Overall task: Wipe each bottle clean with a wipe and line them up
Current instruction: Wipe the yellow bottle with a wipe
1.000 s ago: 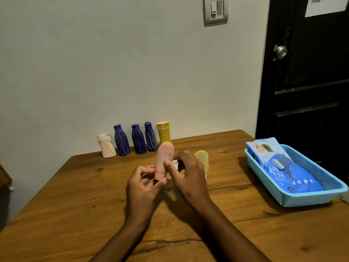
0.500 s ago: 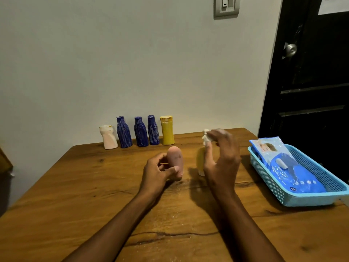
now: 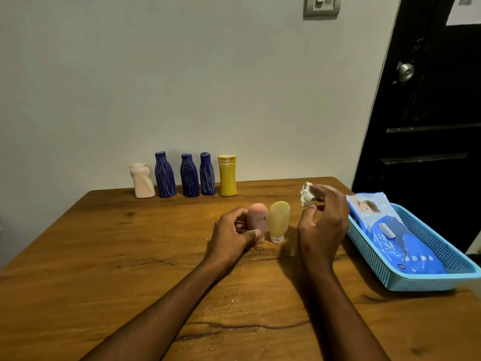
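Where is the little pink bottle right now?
In the head view, the pink bottle stands mid-table, held by the left hand, right beside the pale yellow bottle.

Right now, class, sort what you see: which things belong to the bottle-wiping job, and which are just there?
Part of the job:
- pink bottle, gripped by the left hand
- pale yellow bottle
- crumpled wipe, pinched by the right hand
- five bottles in a row by the wall
- wipes packet in the blue basket

Just there:
- door knob
- wall switch
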